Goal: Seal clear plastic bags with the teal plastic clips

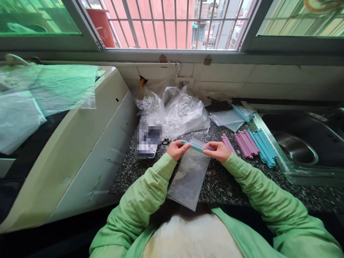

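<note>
A clear plastic bag (189, 177) hangs from my two hands over the speckled granite counter (228, 182). A teal sealing clip (194, 146) lies across the bag's top edge. My left hand (176, 148) pinches the clip's left end. My right hand (218, 151) grips the bag's top and the clip's right end. Both arms wear green sleeves. The bag's lower end reaches past the counter's front edge.
Pink clips (243, 142) and blue clips (264, 147) lie in rows right of my hands. Crumpled clear plastic (177, 113) sits behind. A steel sink (298, 147) is far right, a white appliance (80, 150) on the left, a blurred packet (147, 141) beside it.
</note>
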Motion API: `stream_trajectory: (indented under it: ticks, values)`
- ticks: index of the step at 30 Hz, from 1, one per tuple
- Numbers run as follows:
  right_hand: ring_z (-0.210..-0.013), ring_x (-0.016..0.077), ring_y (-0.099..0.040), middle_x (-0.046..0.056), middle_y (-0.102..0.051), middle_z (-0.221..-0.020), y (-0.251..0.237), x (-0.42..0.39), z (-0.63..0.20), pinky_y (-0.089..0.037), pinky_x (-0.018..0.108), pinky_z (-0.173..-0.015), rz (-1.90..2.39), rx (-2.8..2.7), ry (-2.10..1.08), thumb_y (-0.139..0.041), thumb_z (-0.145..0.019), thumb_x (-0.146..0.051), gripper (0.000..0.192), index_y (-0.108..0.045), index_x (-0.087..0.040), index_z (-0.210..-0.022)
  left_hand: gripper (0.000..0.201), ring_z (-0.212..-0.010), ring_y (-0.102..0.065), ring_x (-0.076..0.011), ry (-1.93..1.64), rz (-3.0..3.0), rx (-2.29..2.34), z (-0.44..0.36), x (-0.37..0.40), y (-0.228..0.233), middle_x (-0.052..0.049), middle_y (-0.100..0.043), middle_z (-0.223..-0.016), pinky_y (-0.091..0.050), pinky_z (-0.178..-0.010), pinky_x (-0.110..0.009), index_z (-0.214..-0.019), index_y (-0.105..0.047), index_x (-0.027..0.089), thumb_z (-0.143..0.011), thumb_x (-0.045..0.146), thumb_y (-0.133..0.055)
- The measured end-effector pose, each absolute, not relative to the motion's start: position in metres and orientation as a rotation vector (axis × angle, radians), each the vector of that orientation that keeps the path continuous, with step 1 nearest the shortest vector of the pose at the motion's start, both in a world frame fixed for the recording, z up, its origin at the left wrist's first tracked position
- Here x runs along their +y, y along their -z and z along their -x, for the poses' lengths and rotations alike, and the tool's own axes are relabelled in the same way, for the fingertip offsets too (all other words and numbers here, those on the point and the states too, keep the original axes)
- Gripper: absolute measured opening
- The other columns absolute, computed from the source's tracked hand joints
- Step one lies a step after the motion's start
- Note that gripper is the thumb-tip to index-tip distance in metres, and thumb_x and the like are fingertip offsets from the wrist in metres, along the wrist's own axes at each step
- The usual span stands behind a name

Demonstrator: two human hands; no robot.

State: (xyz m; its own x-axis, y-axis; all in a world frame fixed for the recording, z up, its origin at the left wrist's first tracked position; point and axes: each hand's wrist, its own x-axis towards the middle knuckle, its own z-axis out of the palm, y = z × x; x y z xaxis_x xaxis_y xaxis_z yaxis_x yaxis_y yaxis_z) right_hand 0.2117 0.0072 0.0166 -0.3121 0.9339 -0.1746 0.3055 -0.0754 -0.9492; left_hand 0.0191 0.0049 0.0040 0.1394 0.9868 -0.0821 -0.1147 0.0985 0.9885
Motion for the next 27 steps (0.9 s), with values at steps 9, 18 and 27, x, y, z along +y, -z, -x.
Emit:
stream_trajectory:
  ticks: [9,18,27]
  values:
    - [-0.051,0.0091,-0.046,-0.001,-0.055,-0.055,-0.0156,0.0072,-0.2134,-0.038,0.024,-0.05,1.35,-1.646,-1.373,-0.069,-0.047,-0.051,0.042,-0.06,-0.014,-0.064,0.05,-0.031,-0.034,-0.0028,-1.097,-1.041,1.065,-0.0205,0.0038,-0.0089,0.008,-0.041,-0.036,-0.026,-0.035,-0.019,-0.055,-0.057,0.012,-0.036,0.056,-0.072]
    - [-0.05,0.0089,-0.045,-0.002,-0.055,-0.054,-0.0147,0.0076,-0.2135,-0.036,0.024,-0.05,1.357,-1.657,-1.361,-0.069,-0.048,-0.049,0.04,-0.06,-0.014,-0.064,0.048,-0.031,-0.033,-0.0032,-1.106,-1.041,1.084,-0.0204,0.0033,-0.0082,0.008,-0.039,-0.033,-0.026,-0.034,-0.019,-0.052,-0.057,0.012,-0.038,0.055,-0.071]
    - [-0.05,0.0086,-0.043,-0.002,-0.053,-0.055,-0.0171,0.0085,-0.213,-0.034,0.022,-0.048,1.37,-1.731,-1.304,-0.066,-0.05,-0.05,0.039,-0.058,-0.015,-0.065,0.043,-0.031,-0.032,-0.0036,-1.112,-1.08,1.093,-0.0209,0.0034,-0.0044,0.008,-0.039,-0.033,-0.025,-0.035,-0.02,-0.054,-0.058,0.012,-0.044,0.052,-0.07]
